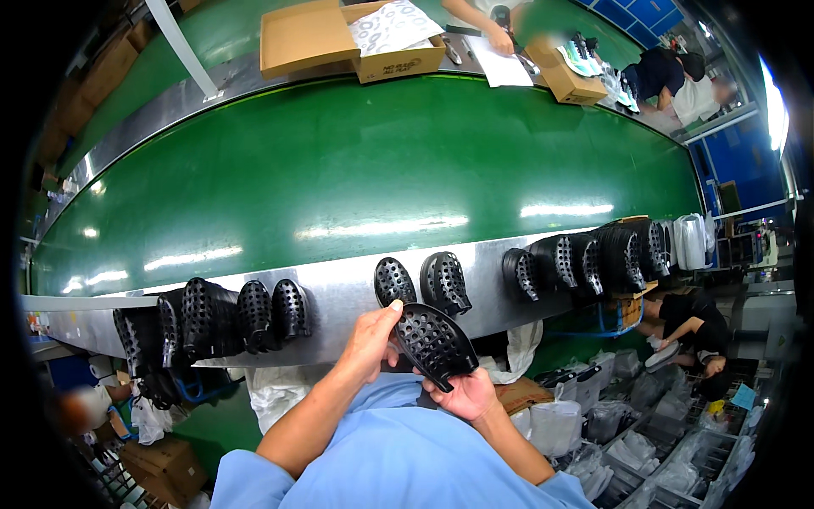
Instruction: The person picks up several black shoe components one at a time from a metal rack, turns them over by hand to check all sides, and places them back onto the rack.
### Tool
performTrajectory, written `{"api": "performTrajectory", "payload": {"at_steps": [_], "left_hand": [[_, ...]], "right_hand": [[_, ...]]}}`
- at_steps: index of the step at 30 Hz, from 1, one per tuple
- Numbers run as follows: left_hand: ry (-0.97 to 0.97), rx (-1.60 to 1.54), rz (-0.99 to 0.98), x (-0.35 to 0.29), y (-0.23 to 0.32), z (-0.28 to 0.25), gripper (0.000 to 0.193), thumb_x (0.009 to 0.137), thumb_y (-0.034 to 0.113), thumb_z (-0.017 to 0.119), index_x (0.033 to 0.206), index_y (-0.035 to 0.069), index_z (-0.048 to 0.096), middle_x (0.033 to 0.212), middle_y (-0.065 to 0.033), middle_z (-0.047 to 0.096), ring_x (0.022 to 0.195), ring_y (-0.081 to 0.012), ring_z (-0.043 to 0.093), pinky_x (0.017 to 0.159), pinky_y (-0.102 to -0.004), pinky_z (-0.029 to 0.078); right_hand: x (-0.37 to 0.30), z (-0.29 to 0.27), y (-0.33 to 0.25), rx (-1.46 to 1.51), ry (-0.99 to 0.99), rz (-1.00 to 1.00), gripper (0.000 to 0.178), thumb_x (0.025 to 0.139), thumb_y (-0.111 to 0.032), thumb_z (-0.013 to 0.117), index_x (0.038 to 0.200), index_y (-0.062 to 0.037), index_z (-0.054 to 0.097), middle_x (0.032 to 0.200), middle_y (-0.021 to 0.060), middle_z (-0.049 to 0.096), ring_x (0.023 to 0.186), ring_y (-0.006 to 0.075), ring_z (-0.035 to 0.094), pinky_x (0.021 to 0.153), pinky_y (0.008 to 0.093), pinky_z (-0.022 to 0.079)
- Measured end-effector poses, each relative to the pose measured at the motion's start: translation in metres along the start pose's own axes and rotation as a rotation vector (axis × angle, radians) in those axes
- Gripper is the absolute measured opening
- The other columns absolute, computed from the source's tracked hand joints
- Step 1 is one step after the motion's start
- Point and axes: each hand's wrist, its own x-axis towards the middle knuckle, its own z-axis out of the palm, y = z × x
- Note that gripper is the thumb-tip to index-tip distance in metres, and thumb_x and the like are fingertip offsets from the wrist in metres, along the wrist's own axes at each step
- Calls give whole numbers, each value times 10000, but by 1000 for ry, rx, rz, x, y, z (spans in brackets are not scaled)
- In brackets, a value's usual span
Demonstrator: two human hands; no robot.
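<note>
Close to my body I hold a black plastic shoe insert [434,338], shaped like a shoe front and full of round holes. My left hand [370,341] pinches its upper left edge, thumb on top. Fingers of my right hand [465,395] grip its narrow lower end from below. Just beyond it, on the metal ledge, stand two similar inserts: a single one [393,280] to the left and what looks like a nested stack [444,282] to the right. The held piece overlaps the foot of the left one in view.
More black inserts stand along the ledge [339,318], in a left group [203,318] and a right group [585,259]. Beyond runs a wide green belt [381,161]. An opened cardboard box [398,64] and co-workers are across it. Plastic-wrapped bundles [555,424] lie at lower right.
</note>
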Motion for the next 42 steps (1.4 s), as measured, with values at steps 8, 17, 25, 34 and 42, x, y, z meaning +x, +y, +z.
{"api": "performTrajectory", "payload": {"at_steps": [8,17,25,34,42], "left_hand": [[-12,11,18,-4,-5,-1,441,1079,451,536,1066,43,700,871,-45,703,633,-106,602,407,-248,412],[-19,4,7,-3,-8,-1,449,1087,470,512,1063,63,701,867,-34,707,645,-104,607,428,-252,409],[-31,21,0,0,-6,0,479,1084,496,503,1050,60,701,860,-32,705,669,-109,613,442,-258,406],[1,48,-21,7,-4,5,460,1083,486,515,1055,66,700,859,-32,701,651,-104,601,432,-252,403],[32,115,-21,13,-7,9,467,1087,483,507,1065,60,703,851,-36,699,618,-105,592,421,-248,404]], "right_hand": [[-2,5,6,-1,4,5,566,1028,-394,469,1402,15,580,1293,267,647,1046,384,651,797,445,555],[-2,6,6,-26,-15,-15,554,1054,-386,409,1383,26,580,1252,273,661,1024,414,664,770,458,579],[0,6,3,-27,-31,-15,557,1065,-394,382,1386,15,581,1252,270,665,1024,422,671,765,459,585],[5,2,-1,25,-22,15,547,1064,-407,389,1381,-13,596,1261,245,671,1029,420,674,769,457,577],[10,-5,-3,83,-23,42,549,1056,-420,402,1387,-27,595,1274,236,666,1026,403,667,792,462,562]]}}
